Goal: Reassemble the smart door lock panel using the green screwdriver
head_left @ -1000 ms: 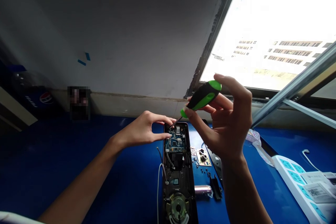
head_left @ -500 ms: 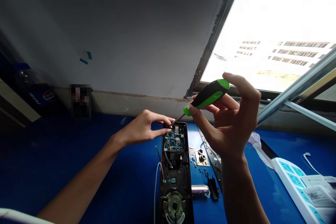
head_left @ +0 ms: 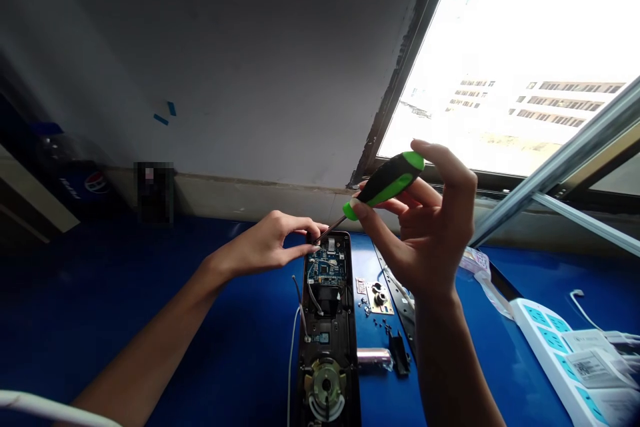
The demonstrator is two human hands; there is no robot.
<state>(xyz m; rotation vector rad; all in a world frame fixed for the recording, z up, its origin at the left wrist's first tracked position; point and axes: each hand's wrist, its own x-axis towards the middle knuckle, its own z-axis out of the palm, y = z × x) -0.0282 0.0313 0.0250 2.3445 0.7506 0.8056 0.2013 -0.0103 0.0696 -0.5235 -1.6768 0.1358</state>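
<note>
In my right hand (head_left: pixel 435 227) is a black and green screwdriver (head_left: pixel 387 183), its handle held between thumb and fingers and its shaft slanting down to the left. The tip meets the upper left corner of a long, dark, opened device housing (head_left: pixel 352 320). There my left hand (head_left: pixel 280 240) pinches thumb and forefinger around the tip; what sits between them is too small to make out. Beneath the fingertips lies a blue circuit board (head_left: pixel 326 268) inside the housing. Lower down, the housing holds a round metal part (head_left: pixel 326 385) and thin cables.
Right of the housing lie small screws (head_left: pixel 383 325), a metal plate with a round fitting (head_left: pixel 380 298), a pink wrapped cylinder (head_left: pixel 375 357) and a black plastic piece (head_left: pixel 399 353). A white power strip (head_left: pixel 543 347) is farther right. A Pepsi bottle (head_left: pixel 75 173) stands far left.
The whole view has shifted slightly, so the hands and housing appear a little farther left. Both hands keep nearly the same pose, with the screwdriver tip at the same corner.
</note>
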